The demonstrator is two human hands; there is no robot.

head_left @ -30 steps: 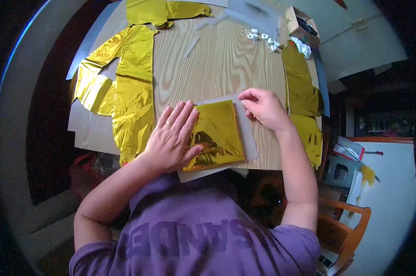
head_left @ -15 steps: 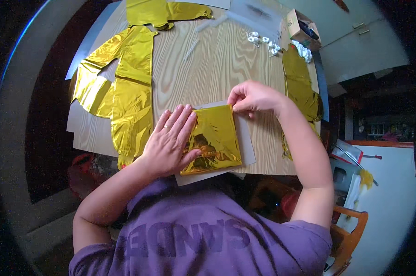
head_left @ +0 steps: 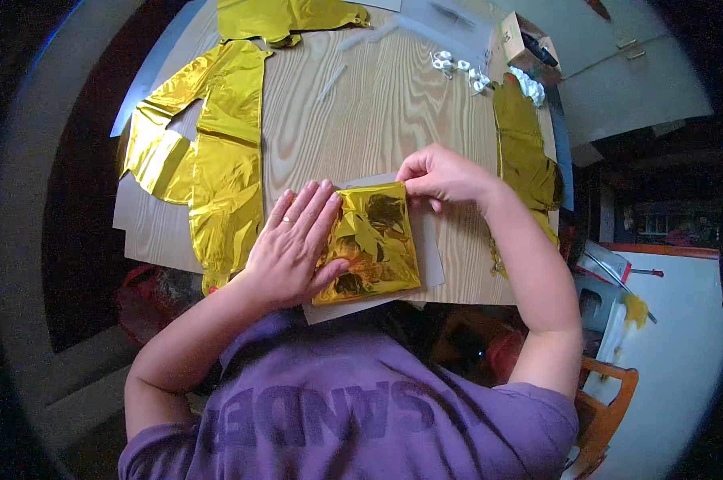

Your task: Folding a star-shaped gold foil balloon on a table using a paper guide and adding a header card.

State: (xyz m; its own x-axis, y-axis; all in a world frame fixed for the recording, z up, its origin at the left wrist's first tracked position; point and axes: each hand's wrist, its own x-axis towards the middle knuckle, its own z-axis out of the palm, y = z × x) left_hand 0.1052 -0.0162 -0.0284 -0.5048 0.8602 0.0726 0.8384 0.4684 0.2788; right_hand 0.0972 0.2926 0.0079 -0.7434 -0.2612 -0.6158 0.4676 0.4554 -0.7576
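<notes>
A folded gold foil balloon [head_left: 375, 244], shiny and roughly square, lies on a pale flat sheet [head_left: 430, 254] at the table's near edge. My left hand [head_left: 299, 244] rests flat over its left side, fingers straight and a ring on one of them. At the far right corner of the foil, my right hand [head_left: 439, 177] pinches the edge between thumb and forefinger. Part of the left side of the foil is hidden under my left palm.
Flat gold foil balloons lie at the left [head_left: 227, 152], the far left and the right [head_left: 523, 144] of the wooden table [head_left: 353, 120]. Beyond are small white spools [head_left: 444, 62], a cardboard box [head_left: 523, 48] and clear plastic film. A wooden chair [head_left: 613, 408] stands at the lower right.
Both hands stay nearly in place. The reflections and creases on the folded foil look different, with more dents across its top.
</notes>
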